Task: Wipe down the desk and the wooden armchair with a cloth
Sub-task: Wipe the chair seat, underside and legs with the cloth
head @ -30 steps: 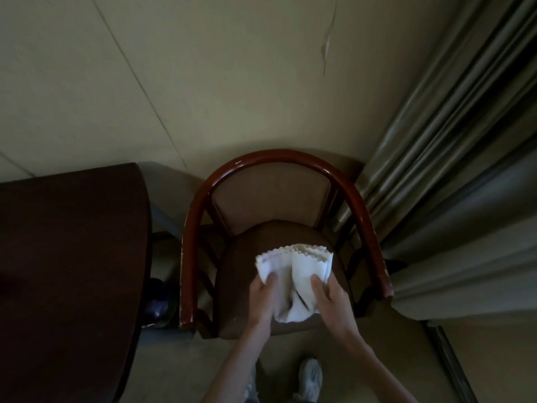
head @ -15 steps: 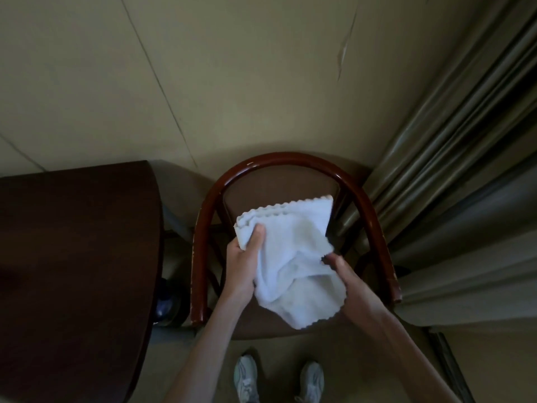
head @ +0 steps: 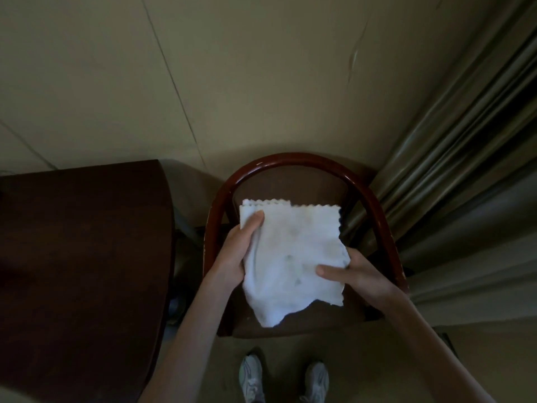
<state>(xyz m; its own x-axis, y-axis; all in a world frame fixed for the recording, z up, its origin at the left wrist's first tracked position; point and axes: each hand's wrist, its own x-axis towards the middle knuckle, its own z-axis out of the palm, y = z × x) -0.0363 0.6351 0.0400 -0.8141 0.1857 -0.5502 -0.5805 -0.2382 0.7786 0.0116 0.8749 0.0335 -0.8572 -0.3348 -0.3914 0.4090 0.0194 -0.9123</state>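
My left hand point(head: 238, 251) and right hand point(head: 359, 274) grip the smudged cloth point(head: 293, 248) above the armchair point(head: 377, 205); smudges suggest some wiping done, armchair likely left.

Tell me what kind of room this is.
Probably a hotel room or bedroom corner: a dark wooden desk stands beside a wooden armchair against a plain wall, with heavy curtains hanging alongside.

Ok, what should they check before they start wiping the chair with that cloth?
1. Both hands hold the cloth: ok, left hand grips one edge, right hand pinches the other.
2. Cloth spread out: ok.
3. Cloth clean: not ok, grey smudges.
4. Armchair close: ok, right below the cloth.
5. Seat free of things: cannot tell, cloth hides most.
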